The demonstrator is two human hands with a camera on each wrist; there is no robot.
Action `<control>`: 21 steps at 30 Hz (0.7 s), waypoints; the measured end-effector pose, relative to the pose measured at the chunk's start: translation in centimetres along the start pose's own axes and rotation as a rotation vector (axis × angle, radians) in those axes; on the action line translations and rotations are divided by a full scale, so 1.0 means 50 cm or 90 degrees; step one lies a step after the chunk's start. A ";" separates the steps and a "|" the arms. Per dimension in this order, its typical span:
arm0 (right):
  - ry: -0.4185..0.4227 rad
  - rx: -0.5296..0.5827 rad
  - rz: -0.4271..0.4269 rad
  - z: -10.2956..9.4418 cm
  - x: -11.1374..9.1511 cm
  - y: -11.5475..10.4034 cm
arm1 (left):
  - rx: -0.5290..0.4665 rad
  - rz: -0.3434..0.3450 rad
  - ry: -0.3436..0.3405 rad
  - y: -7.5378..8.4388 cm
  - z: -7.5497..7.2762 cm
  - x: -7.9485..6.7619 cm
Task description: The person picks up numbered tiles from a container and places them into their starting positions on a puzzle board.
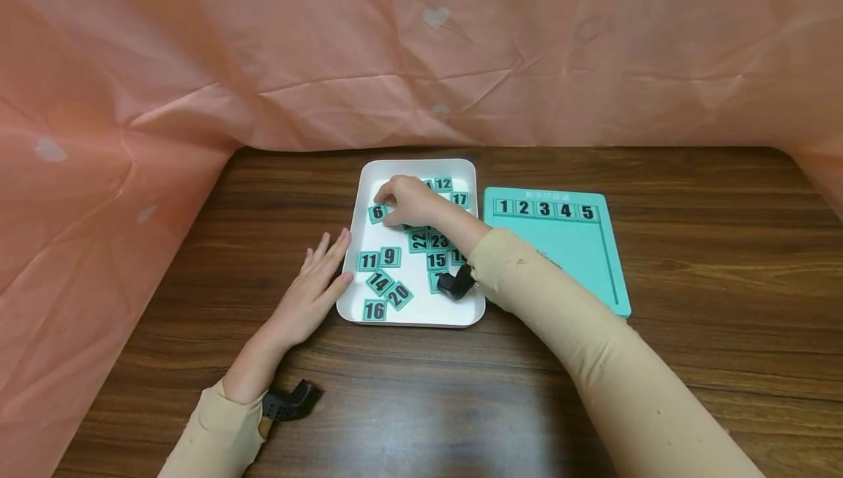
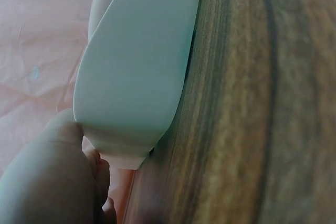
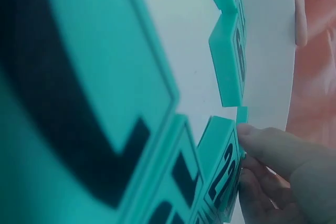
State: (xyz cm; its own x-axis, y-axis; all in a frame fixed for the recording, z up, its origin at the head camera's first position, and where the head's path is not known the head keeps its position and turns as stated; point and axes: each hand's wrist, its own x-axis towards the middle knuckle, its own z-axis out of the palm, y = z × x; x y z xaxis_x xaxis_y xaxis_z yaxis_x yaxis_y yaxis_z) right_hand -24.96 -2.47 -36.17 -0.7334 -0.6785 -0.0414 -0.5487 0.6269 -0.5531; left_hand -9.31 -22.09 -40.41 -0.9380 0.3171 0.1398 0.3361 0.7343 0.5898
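Note:
Over the upper part of the white tray (image 1: 421, 315), my right hand (image 1: 411, 203) has its thumb and index finger curled at a teal tile marked 6 (image 1: 377, 214). In the right wrist view, the thumb (image 3: 262, 140) touches a small teal tile edge (image 3: 242, 113) beyond the 22 tile (image 3: 223, 174); the other fingertips are partly hidden. My left hand (image 1: 312, 291) lies with straight fingers against the tray's left side, its thumb at the rim. In the left wrist view that hand (image 2: 58, 177) touches the tray's outer wall (image 2: 136, 61).
Loose number tiles lie in the tray, among them 16 (image 1: 375, 310), 20 (image 1: 399, 295) and 15 (image 1: 437, 261). Right of it is a teal board (image 1: 579, 258) with tiles 1 to 5 in its top row. A pink curtain (image 1: 421, 53) hangs behind the wooden table (image 1: 711, 273).

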 end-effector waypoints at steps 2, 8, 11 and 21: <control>-0.003 -0.014 -0.006 0.001 0.002 -0.002 | -0.001 0.000 0.001 0.001 0.000 0.000; 0.002 0.004 0.002 -0.001 0.001 -0.007 | -0.002 0.003 0.003 0.002 0.000 0.000; 0.022 0.039 -0.001 -0.009 -0.001 -0.012 | -0.001 0.004 0.000 0.000 0.000 0.000; 0.043 0.071 -0.075 -0.063 -0.031 -0.058 | -0.001 -0.003 -0.002 -0.006 0.001 -0.001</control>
State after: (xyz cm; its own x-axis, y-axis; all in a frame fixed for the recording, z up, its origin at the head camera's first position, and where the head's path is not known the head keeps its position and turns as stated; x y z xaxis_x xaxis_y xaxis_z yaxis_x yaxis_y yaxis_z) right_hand -23.50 -2.02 -31.87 -0.6943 -0.7148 0.0832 -0.5874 0.4962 -0.6393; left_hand -9.36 -22.29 -40.65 -0.9392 0.3160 0.1339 0.3315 0.7344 0.5922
